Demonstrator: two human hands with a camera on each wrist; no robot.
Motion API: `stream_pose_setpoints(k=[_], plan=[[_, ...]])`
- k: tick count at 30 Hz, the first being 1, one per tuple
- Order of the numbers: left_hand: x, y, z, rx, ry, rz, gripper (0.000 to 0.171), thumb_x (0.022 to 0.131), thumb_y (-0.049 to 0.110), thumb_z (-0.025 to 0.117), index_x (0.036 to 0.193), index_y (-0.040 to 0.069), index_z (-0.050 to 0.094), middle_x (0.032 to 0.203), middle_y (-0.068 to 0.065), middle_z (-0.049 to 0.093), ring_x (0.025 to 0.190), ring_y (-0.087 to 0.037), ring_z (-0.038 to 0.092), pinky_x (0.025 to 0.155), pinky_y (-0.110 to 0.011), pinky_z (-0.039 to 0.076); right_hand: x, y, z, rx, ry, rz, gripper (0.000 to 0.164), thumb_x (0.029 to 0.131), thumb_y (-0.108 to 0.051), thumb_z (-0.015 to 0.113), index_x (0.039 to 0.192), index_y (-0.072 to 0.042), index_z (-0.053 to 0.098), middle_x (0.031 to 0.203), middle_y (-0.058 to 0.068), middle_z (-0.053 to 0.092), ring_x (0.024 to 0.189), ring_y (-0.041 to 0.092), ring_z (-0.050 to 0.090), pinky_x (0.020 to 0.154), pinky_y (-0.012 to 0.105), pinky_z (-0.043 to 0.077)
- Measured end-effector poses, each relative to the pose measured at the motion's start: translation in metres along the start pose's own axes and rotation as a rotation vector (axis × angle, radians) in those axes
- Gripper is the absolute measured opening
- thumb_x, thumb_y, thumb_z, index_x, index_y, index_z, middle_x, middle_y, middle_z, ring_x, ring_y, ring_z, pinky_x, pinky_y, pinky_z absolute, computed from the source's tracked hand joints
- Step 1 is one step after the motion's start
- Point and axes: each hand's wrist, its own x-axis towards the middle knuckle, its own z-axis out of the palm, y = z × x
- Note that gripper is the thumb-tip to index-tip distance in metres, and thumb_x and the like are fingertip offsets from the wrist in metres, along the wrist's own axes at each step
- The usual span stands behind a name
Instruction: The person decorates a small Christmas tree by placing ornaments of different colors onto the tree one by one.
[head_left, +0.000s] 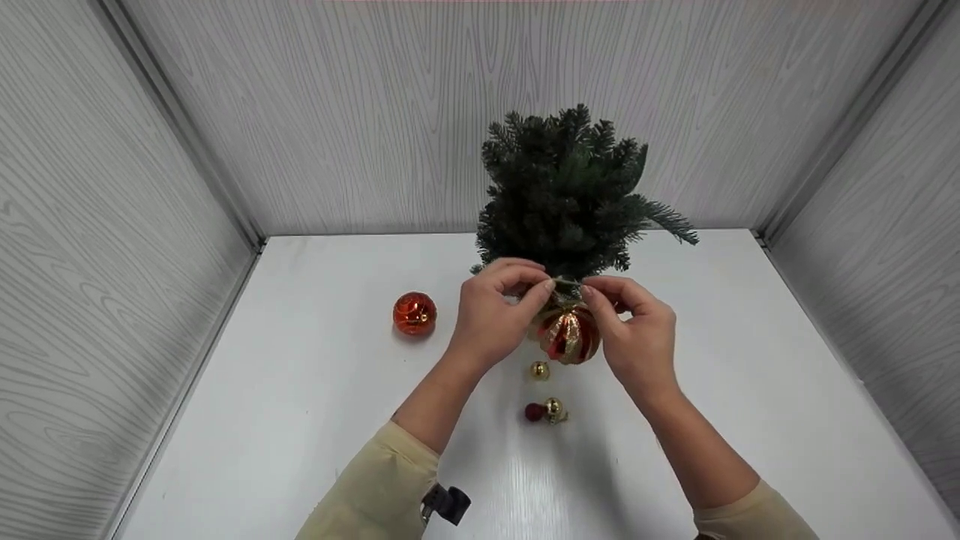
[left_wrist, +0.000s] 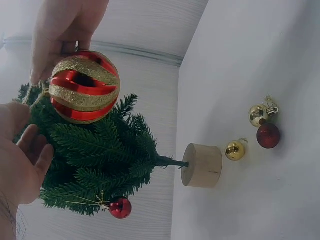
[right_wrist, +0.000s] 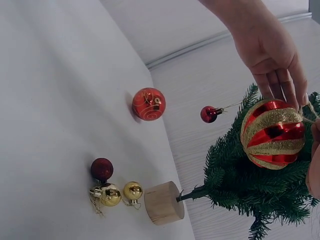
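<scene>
Only wrist views: tree-hung red bauble

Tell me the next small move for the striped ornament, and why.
I'd probably ease the cord onto the tree: the left hand and right hand pinch that cord, the striped ornament hangs from it in front of the tree, and a small red ornament hangs there too.

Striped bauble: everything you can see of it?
The striped bauble is round, banded in shiny red and glittery gold, and looks like plastic or glass. Its cap carries a twine loop pinched by the left grip and right grip. It hangs cap up in front of the tree, off the table. Whether anything else touches it is unclear.
</scene>
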Motion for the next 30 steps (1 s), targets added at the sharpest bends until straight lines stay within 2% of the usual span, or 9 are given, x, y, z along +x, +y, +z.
stream_pose_setpoints(k=[6,19,24,30], plan=[[0.003,0.000,0.004,0.017,0.033,-0.021,0.011,0.100,0.019,0.076,0.102,0.010,0.083,0.114,0.000,0.071,0.100,-0.009,0.068,0.087,-0.026,0.058,0.006,0.004,0.001,-0.014,-0.004,-0.005,0.010,0.100,-0.013,0.077,0.106,-0.008,0.082,0.094,0.001,0.078,0.078,0.015,0.060,0.070,0.024,0.048],[0.006,-0.004,0.012,0.068,0.088,-0.047,0.010,0.100,0.017,0.076,0.101,0.009,0.083,0.111,-0.001,0.073,0.098,-0.012,0.069,0.086,-0.026,0.058,0.016,0.008,0.002,-0.008,-0.037,0.052,0.010,0.100,-0.014,0.077,0.106,-0.008,0.082,0.092,0.003,0.077,0.072,0.017,0.058,0.057,0.020,0.046],[0.007,-0.003,0.016,0.085,0.105,-0.050,0.010,0.100,0.017,0.076,0.099,0.010,0.083,0.108,-0.001,0.073,0.095,-0.012,0.068,0.083,-0.028,0.058,0.018,0.010,0.002,-0.014,-0.047,0.074,0.013,0.101,-0.017,0.075,0.108,-0.009,0.082,0.093,0.004,0.076,0.073,0.017,0.058,0.056,0.019,0.047],[0.008,-0.005,0.018,0.113,0.127,-0.057,0.011,0.101,0.018,0.075,0.098,0.011,0.083,0.107,0.000,0.074,0.092,-0.011,0.068,0.080,-0.029,0.058,0.020,0.011,0.003,0.005,-0.054,0.064,0.012,0.101,-0.016,0.075,0.106,-0.008,0.083,0.090,0.004,0.076,0.071,0.017,0.058,0.054,0.019,0.046]])
